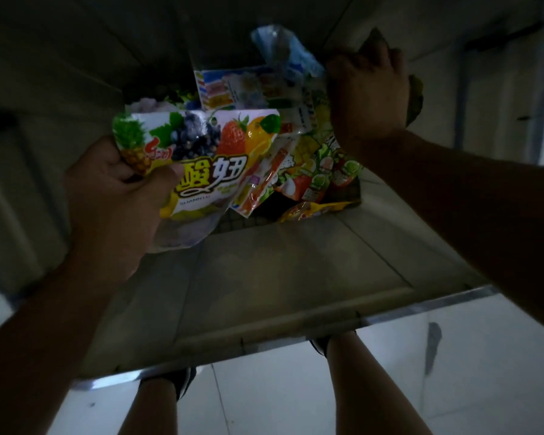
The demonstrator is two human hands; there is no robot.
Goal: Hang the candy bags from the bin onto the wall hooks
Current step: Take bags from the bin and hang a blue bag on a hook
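Early — left hand (113, 196) grips one bag (201, 158); right hand (368, 89) curls into the pile (314, 171) beside it, hold unclear — nothing hung in view.

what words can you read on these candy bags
"酸妞": big letters on the fruit candy bag in the left hand.
"SUANN…": small print just below; the last letters are unclear.
Red script at that bag's upper left: too stylised to read.
Other bags in the bin: print too small and blurred to read.
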